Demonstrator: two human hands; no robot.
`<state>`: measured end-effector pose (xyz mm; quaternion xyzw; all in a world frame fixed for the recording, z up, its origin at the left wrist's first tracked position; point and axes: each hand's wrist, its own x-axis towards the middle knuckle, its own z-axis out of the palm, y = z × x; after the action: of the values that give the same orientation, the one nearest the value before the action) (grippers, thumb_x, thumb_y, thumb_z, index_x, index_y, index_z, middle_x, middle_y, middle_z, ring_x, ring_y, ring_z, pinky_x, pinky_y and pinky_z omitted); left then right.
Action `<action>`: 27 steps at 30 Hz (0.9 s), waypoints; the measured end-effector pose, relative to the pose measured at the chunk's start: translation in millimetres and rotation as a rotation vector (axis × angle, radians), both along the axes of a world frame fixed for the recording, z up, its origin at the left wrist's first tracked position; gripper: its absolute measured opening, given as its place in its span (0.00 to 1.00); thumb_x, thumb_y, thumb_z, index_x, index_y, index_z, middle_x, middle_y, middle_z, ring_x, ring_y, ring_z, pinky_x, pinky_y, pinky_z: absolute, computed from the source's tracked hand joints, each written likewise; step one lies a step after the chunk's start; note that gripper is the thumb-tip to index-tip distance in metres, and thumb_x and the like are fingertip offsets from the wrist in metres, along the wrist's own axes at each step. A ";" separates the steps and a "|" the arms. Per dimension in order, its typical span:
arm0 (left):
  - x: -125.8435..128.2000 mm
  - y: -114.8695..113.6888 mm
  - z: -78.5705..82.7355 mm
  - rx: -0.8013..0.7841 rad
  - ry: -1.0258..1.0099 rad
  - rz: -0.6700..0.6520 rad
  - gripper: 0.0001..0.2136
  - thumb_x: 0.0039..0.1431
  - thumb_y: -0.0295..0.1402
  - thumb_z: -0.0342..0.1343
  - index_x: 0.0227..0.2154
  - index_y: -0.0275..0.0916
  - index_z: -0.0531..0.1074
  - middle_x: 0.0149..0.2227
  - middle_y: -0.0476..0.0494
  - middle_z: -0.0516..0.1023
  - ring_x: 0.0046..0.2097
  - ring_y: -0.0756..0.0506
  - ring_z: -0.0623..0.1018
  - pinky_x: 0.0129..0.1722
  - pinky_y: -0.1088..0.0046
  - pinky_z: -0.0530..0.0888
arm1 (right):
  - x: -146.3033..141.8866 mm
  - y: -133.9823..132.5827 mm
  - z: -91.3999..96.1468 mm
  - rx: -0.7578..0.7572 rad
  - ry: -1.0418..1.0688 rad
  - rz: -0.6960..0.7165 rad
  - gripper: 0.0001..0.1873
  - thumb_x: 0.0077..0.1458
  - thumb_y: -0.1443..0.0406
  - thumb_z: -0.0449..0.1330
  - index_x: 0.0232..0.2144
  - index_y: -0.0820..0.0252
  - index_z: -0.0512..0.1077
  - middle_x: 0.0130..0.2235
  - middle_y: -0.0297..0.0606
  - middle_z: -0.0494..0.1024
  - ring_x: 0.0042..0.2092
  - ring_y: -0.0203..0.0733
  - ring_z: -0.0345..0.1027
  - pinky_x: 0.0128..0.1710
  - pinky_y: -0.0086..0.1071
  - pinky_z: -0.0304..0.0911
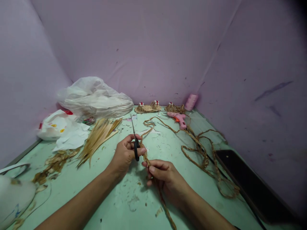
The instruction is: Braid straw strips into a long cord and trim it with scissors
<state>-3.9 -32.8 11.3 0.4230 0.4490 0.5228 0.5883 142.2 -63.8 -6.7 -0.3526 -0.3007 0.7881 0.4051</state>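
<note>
Near the middle of the table, my left hand (126, 153) is closed around black-handled scissors (136, 148), blades pointing up and away. Its thumb also presses on a tan braided fiber rope (145, 156). Just below and to the right, my right hand (164, 175) pinches the same rope between thumb and fingers. From there one strand hangs down toward the table's near edge. The other part runs up past the scissors and across to the right, seemingly toward a loose tangle of braided rope (203, 163).
A pink glue gun (178, 119), a pink thread spool (191, 102) and small woven slippers with beads (148, 108) sit at the back. Plastic bags (96, 99) and dry fiber strips (98, 137) lie left. A dark tray-like object (249, 182) is at right.
</note>
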 end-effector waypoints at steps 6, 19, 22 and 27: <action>-1.6 6.1 -4.0 -0.001 0.063 0.017 0.18 0.38 0.29 0.61 0.35 0.38 0.63 0.24 0.54 0.69 0.25 0.53 0.70 0.23 0.81 0.63 | -1.0 -1.2 -1.4 0.008 -0.114 -0.024 0.11 0.32 0.66 0.68 0.24 0.66 0.75 0.22 0.33 0.72 0.19 0.28 0.62 0.22 0.25 0.59; -37.7 -39.1 -13.6 0.770 1.459 -0.063 0.20 0.45 0.31 0.50 0.45 0.40 0.65 0.32 0.45 0.74 0.31 0.45 0.73 0.31 0.71 0.68 | 9.5 20.2 3.7 -0.063 -0.090 -0.439 0.15 0.25 0.68 0.69 0.22 0.66 0.74 0.17 0.30 0.69 0.18 0.27 0.60 0.18 0.23 0.60; -35.8 -43.5 -21.4 0.829 1.609 -0.058 0.22 0.45 0.31 0.49 0.47 0.39 0.65 0.30 0.44 0.73 0.30 0.44 0.72 0.28 0.69 0.67 | 8.1 18.6 2.4 -0.047 -0.068 -0.426 0.15 0.24 0.69 0.69 0.22 0.66 0.74 0.18 0.31 0.71 0.18 0.28 0.60 0.18 0.23 0.60; -34.7 -41.0 -23.1 0.905 1.634 -0.052 0.22 0.48 0.29 0.47 0.49 0.39 0.63 0.27 0.46 0.71 0.27 0.47 0.71 0.26 0.72 0.65 | 5.0 14.7 0.6 -0.013 -0.032 -0.380 0.13 0.26 0.69 0.68 0.22 0.65 0.75 0.19 0.32 0.72 0.19 0.28 0.60 0.18 0.24 0.59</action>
<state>-38.6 -73.8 -11.7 0.8583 0.4674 0.1751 -0.1190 147.2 -49.1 -6.1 -0.4183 -0.2302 0.6936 0.5395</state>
